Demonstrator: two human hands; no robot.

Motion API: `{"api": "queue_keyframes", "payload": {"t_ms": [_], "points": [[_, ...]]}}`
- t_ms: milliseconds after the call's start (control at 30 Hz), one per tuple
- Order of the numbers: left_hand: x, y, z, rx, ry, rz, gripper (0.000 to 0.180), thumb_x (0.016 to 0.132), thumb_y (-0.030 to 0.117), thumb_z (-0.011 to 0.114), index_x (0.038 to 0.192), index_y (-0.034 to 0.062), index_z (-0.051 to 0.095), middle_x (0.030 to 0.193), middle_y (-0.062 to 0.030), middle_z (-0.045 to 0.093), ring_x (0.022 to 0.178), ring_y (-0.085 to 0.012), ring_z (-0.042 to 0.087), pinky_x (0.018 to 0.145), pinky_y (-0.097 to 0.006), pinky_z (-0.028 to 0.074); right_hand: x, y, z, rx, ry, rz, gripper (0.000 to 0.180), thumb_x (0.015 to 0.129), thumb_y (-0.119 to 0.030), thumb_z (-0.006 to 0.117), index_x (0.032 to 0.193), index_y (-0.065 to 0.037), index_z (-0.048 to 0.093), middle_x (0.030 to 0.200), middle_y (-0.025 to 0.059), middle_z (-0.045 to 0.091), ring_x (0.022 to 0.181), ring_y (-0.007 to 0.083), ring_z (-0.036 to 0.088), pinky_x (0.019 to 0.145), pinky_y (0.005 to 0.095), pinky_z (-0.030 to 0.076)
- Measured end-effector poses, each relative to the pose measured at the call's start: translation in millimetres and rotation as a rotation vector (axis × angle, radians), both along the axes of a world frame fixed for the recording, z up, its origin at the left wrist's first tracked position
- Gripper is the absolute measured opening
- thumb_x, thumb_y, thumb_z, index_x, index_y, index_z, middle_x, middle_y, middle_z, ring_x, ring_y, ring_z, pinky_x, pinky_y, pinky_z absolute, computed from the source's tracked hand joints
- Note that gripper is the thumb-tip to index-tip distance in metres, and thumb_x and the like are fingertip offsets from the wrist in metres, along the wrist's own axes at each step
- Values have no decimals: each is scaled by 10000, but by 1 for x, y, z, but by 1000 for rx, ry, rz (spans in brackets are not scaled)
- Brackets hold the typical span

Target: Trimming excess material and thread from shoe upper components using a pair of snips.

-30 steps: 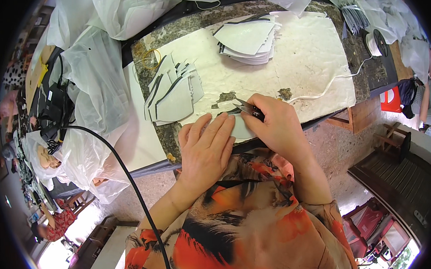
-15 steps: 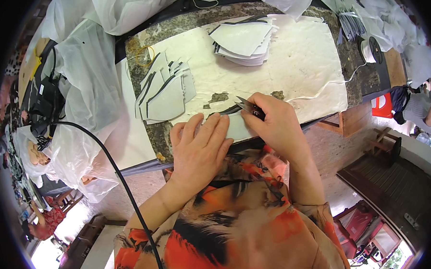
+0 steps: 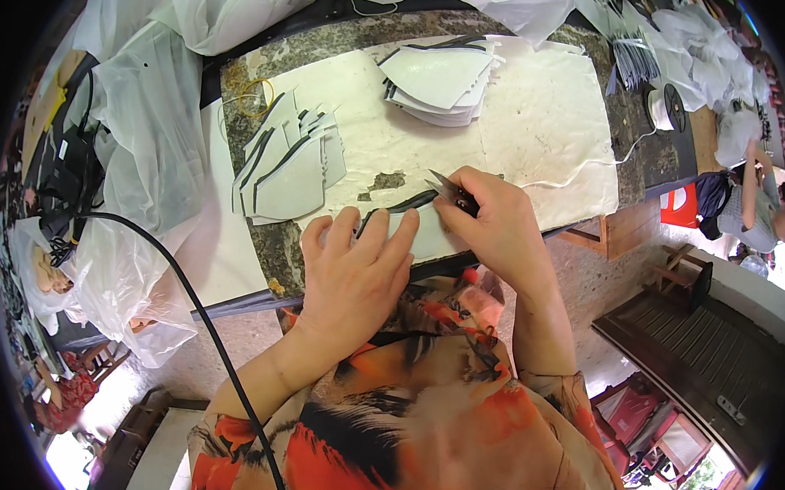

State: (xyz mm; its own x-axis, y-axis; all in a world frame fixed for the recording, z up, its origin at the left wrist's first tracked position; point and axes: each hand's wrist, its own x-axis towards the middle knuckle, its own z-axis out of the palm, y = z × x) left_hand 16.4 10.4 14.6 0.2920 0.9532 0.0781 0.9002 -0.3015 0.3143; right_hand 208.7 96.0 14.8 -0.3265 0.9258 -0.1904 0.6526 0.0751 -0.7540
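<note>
A pale cut piece with a black edging strip (image 3: 427,235) lies at the near edge of the work board. Across its left part my left hand (image 3: 358,268) rests with fingers stretched out and spread, pressing it down. My right hand (image 3: 494,232) is closed around small scissors (image 3: 456,196), whose pointed blades stand apart and face up-left, just beyond the black edging. Part of the scissors' handle is hidden in my palm. Left of my hands is a fanned group of similar pieces (image 3: 292,184); a neater stack (image 3: 442,81) sits at the far middle.
Worn pale sheeting (image 3: 544,107) covers the board. A spool (image 3: 665,109) stands at the right, its white cord running toward my right hand. Plastic bags (image 3: 147,151) crowd the left and far sides. A black cable (image 3: 193,297) hangs across the left foreground. Another person (image 3: 750,199) is at far right.
My left fingers have spread and drawn back slightly, uncovering more of the black edging. The scissors remain in my right hand. The whole view has shifted a little.
</note>
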Motion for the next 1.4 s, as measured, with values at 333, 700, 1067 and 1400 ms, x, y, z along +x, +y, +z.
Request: {"api": "queue_keyframes", "payload": {"t_ms": [333, 700, 1067, 1400], "points": [[5, 10, 9, -55, 2, -33, 561, 827, 174, 717, 1378, 167, 610, 1073, -55, 563, 1080, -286, 515, 990, -494, 384, 2, 5, -1, -28, -42, -46, 210, 868, -200, 692, 932, -11, 624, 841, 215, 658, 812, 426, 642, 710, 474, 507], [4, 13, 7, -101, -113, 53, 542, 809, 257, 781, 1318, 133, 642, 1099, -83, 567, 1111, -316, 513, 1005, -495, 367, 0, 1, 0, -19, -216, -59, 224, 904, -244, 645, 950, -27, 615, 878, 192, 693, 851, 421, 666, 734, 497, 513], [7, 11, -10, -27, -298, 63, 565, 762, 216, 823, 1262, 91, 591, 1208, -110, 562, 1162, -332, 501, 1014, -472, 343, 24, -2, -2, -80, 176, -11, 239, 873, -124, 757, 1063, 14, 710, 922, 94, 659, 852, 190, 641, 770, 310, 504], [-4, 24, -12, -84, -351, 61, 441, 794, 392, 789, 1101, 101, 664, 1112, -82, 605, 1152, -308, 510, 998, -460, 334, 18, -9, -14, 117, 280, 56, 197, 825, -9, 729, 1017, -50, 713, 917, 102, 657, 825, 240, 663, 731, 335, 546]]}}
